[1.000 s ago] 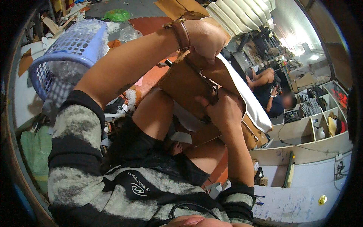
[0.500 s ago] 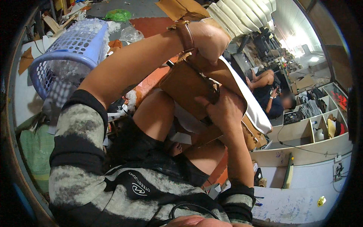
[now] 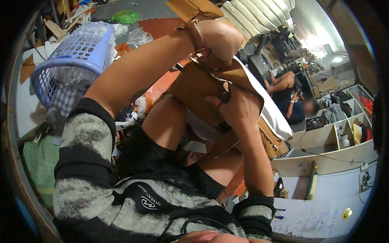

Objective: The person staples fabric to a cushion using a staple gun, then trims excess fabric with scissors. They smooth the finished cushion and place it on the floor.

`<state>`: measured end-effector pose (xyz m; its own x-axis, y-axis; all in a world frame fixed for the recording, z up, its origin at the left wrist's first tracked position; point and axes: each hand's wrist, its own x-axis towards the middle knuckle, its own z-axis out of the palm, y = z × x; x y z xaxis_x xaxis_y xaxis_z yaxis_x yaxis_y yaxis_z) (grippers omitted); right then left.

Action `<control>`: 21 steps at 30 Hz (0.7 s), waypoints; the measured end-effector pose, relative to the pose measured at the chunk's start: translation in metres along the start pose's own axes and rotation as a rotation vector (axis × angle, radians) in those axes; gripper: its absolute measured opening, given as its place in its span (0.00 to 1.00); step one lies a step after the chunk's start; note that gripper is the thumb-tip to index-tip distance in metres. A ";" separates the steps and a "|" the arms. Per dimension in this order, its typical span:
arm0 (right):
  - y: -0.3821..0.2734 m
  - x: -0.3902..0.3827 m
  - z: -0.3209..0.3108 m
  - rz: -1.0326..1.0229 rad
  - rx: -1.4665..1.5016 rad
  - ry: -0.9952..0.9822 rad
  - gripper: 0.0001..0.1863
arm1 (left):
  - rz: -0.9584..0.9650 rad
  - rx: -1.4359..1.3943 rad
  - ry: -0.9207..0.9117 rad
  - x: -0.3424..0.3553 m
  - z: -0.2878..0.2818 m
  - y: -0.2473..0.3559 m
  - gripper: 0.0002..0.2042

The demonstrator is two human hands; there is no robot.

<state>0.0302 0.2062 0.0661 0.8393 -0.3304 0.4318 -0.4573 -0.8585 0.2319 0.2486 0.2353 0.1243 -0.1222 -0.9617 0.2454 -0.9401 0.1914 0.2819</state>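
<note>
A brown leather bag [image 3: 195, 89], tilted above my knees, is held between both hands. My left hand [image 3: 222, 39] bends over its upper end with the fingers curled down against the leather; their tips are partly hidden. Around that wrist goes a brown leather strap [image 3: 197, 35] with brass-coloured fittings. My right hand [image 3: 240, 108] grips the bag's right side, its thumb on the front and its fingers tucked under a flap out of sight. Beside the right hand, a white sheet-like piece [image 3: 276, 121] hangs behind the bag.
A blue-purple plastic basket [image 3: 87, 42] with white stuffing lies tipped at the left, near a green sack [image 3: 38, 162]. White padded pieces [image 3: 257, 14] are stacked at the far side. Compartment shelving [image 3: 324, 141] stands at the right; another person [image 3: 295, 101] sits beyond it.
My right hand has turned slightly and slid a little inward, its thumb shifting up on the leather. My left hand has dipped slightly to the left over the bag.
</note>
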 end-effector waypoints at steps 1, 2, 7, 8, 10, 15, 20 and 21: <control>0.002 0.000 -0.001 0.028 0.017 -0.079 0.33 | -0.032 -0.035 -0.029 0.003 0.001 -0.004 0.09; 0.005 0.000 -0.002 0.057 0.035 -0.158 0.33 | -0.063 -0.071 -0.059 0.006 0.002 -0.008 0.09; 0.004 0.005 -0.002 0.010 0.021 -0.175 0.29 | -0.007 -0.074 -0.052 0.005 0.002 -0.007 0.11; 0.002 0.007 -0.004 0.018 0.037 -0.189 0.28 | 0.030 -0.042 -0.038 0.005 0.000 -0.005 0.12; 0.005 0.008 -0.005 0.051 0.073 -0.226 0.28 | 0.018 -0.051 -0.039 0.012 0.006 -0.013 0.12; 0.009 0.013 0.004 0.090 0.169 -0.258 0.29 | 0.002 -0.136 0.002 0.004 -0.002 -0.027 0.12; 0.022 -0.014 -0.013 0.108 0.143 -0.175 0.25 | -0.167 -0.320 0.237 -0.018 -0.048 -0.046 0.14; 0.030 -0.032 -0.029 0.155 0.276 -0.035 0.26 | -0.168 -0.251 0.396 -0.039 -0.073 -0.059 0.13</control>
<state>-0.0188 0.2025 0.0843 0.7776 -0.4749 0.4121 -0.4877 -0.8692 -0.0813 0.3322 0.2761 0.1660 0.2009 -0.8440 0.4973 -0.8251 0.1278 0.5503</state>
